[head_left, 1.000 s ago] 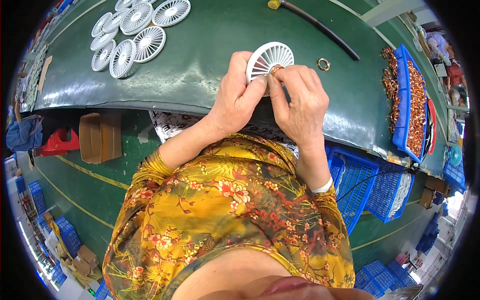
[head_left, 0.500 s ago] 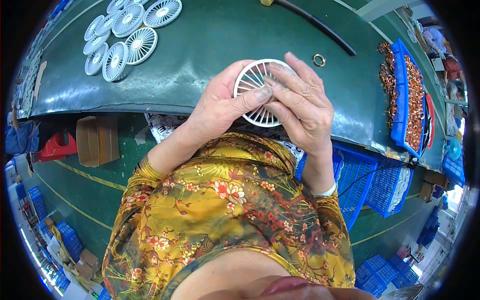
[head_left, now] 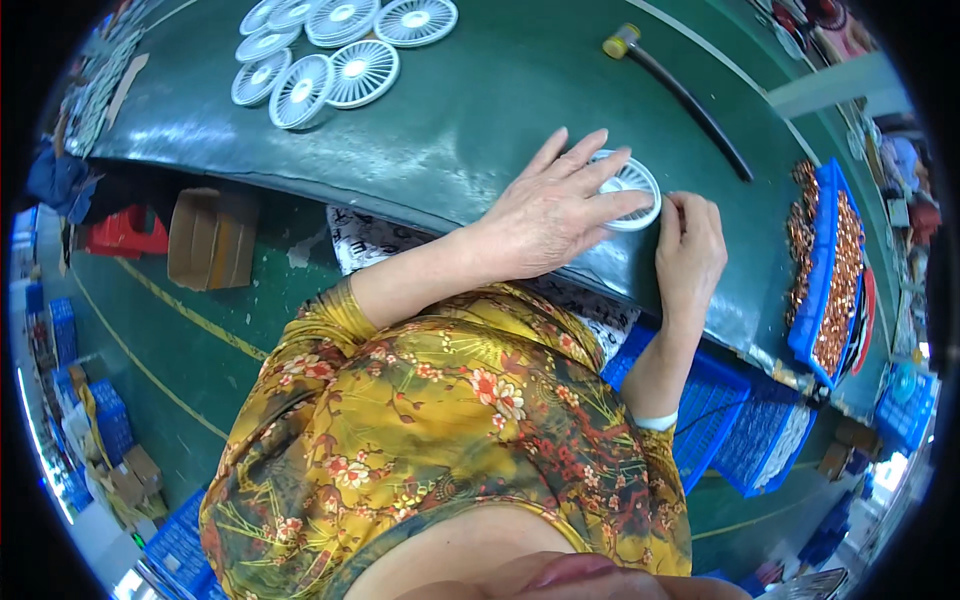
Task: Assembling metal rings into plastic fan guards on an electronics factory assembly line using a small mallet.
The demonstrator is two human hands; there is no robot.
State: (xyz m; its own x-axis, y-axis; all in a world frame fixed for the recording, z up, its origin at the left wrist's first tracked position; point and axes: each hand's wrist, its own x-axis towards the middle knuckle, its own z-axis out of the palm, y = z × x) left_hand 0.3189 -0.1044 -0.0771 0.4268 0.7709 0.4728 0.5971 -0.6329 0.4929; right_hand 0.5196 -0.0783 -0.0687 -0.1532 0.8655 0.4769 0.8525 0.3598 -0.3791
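A white spoked plastic disc [head_left: 648, 181] lies on the green tabletop. Spread fingers of my left hand [head_left: 555, 215] rest across it, partly covering its left side. Just beyond the disc's right edge, my right hand [head_left: 693, 245] is closed, its thumb and fingertips pinched together at the table surface. Whatever sits in that pinch is hidden. At the far left of the table, several similar white discs [head_left: 363, 73] lie in a loose, overlapping group.
A mallet with a yellow head [head_left: 622, 41] and black handle lies at the back. On the right, a blue tray [head_left: 828, 270] holds many copper-coloured rings, with more rings [head_left: 803, 230] heaped beside it. Blue crates [head_left: 770, 440] and a cardboard box [head_left: 212, 240] stand below the table.
The disc has gone from between both hands down onto the table, further right. My left hand has spread over it. The loose copper-coloured ring no longer shows. The view has shifted.
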